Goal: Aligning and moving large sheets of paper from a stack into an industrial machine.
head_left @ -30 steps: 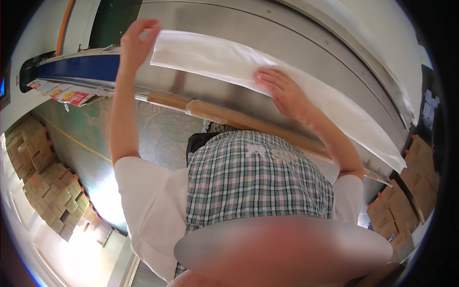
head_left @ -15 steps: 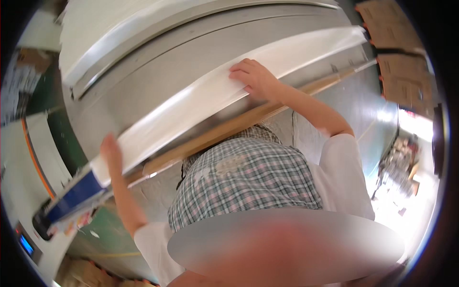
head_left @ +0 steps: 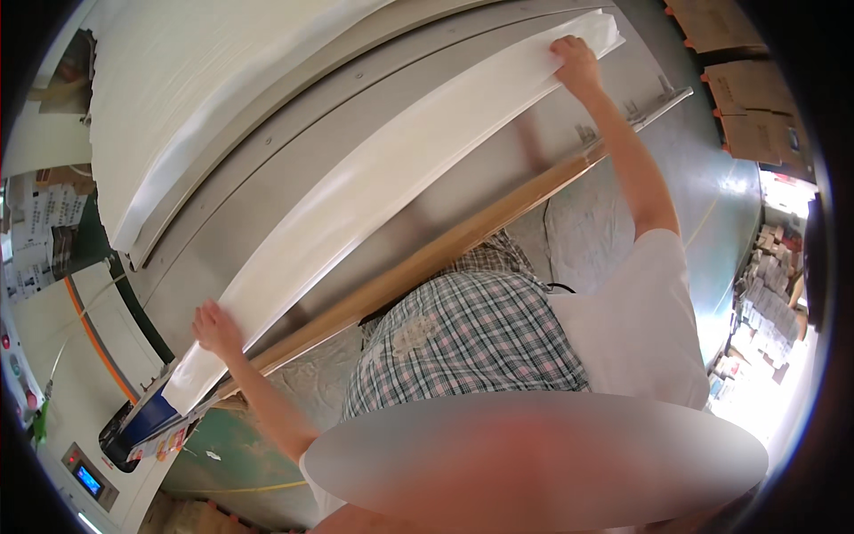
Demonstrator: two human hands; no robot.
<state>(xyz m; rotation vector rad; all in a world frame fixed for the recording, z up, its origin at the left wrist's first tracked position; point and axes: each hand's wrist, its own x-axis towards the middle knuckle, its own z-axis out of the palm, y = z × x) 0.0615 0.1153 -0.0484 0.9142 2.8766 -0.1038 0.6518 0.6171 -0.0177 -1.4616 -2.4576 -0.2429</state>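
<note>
A long white strip (head_left: 369, 187) slants across the grey metal bench (head_left: 249, 214), beyond a brown bar (head_left: 471, 230) at the near edge. Cardboard boxes (head_left: 752, 133), partly cut off, stand right. The left hand (head_left: 218, 331) and right hand (head_left: 578, 67) touch the strip near its ends, fingers loosely bent; any grip is unclear. A blurred oval (head_left: 534, 458) hides the lower middle.
</note>
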